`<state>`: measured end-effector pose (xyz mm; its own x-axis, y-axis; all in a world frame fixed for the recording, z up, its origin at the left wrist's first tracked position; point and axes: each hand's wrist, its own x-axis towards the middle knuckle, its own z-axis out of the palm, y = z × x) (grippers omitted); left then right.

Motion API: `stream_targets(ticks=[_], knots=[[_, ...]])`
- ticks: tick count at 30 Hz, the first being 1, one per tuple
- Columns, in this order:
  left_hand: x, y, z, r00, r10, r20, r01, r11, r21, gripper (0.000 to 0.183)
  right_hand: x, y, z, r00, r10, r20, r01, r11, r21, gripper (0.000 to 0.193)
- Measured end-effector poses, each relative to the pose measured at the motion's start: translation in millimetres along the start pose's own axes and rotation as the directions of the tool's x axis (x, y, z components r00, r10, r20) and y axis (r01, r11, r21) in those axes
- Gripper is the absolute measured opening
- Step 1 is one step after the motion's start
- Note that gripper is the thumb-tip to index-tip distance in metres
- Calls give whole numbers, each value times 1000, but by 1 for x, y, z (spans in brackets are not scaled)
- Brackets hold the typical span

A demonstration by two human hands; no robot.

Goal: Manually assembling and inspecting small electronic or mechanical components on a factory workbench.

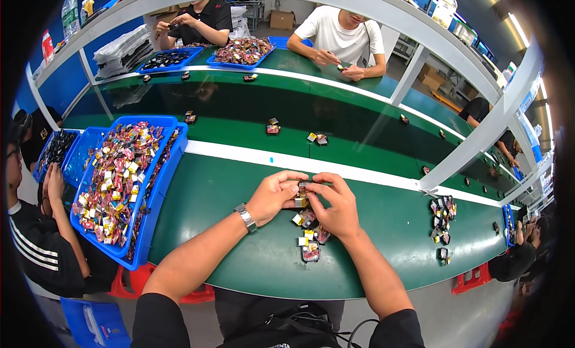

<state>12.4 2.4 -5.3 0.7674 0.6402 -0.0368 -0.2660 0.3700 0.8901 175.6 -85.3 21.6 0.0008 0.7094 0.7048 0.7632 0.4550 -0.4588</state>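
Over the green work surface (pixel 239 258), my left hand (pixel 272 198) and my right hand (pixel 336 205) meet, fingertips pinched on a small dark electronic part (pixel 303 186). Part of it is hidden behind the fingers, so its exact kind does not show. Just below my hands lies a loose cluster of similar parts (pixel 311 251), black-framed with reddish boards and white and yellow pieces. A metal watch (pixel 245 218) is on my left wrist.
Left of my arm stands a blue tray (pixel 179 145) heaped with parts. Another cluster (pixel 442 219) lies to the right. Beyond a white rail (pixel 239 154), a green conveyor (pixel 233 126) carries scattered parts. Grey posts (pixel 473 141) frame it. Several people work around.
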Motion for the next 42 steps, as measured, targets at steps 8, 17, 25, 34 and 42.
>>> stream_targets(ticks=[8, 17, 25, 34, 42], knots=[[0, 4, 1, 999, -49, 6, 49, 999, 14, 30, -1, 3, -2, 999, 52, 15, -52, 999, 2, 19], [-1, 4, 7, 1000, -18, -15, 19, 997, 81, 28, -4, 0, -2, 983, 181, 45, -184, 978, 102, 15], [-2, 1, 11, 995, 70, -72, -51, 972, 229, 28, -8, -2, 4, 995, 102, 1, -102, 995, -2, 15], [-1, 0, 2, 1000, 11, -14, -9, 993, 117, 34, -8, -2, 3, 995, 99, -27, -100, 994, -47, 15], [-1, 1, 3, 999, -1, -36, 5, 995, 95, 33, -9, -3, 5, 998, 67, -21, -69, 992, -109, 11]])
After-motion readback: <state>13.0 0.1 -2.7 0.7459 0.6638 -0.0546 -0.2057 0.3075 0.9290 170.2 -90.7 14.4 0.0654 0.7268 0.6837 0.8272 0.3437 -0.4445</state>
